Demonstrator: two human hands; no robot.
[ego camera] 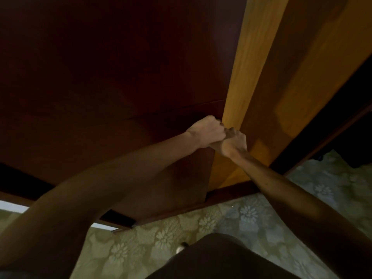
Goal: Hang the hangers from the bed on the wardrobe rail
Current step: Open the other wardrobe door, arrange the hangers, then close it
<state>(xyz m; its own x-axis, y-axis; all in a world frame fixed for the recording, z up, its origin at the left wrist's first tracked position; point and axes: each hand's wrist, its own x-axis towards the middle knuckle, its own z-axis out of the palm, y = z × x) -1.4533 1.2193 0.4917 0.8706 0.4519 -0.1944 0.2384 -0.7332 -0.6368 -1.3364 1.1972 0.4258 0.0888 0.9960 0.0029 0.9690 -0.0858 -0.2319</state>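
Nearest lay the floral-patterned floor (251, 216). Beyond it, the left hand (207, 130) and right hand (233, 142) met, touching, fingers curled tight at the edges of the wardrobe doors (243, 93). No hanger showed; whether the fingers held anything could not be told.

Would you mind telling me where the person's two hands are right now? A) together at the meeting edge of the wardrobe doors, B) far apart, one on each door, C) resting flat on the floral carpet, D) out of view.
A: the left hand and right hand are curled and touching each other at the edge where the dark door meets the lighter door.
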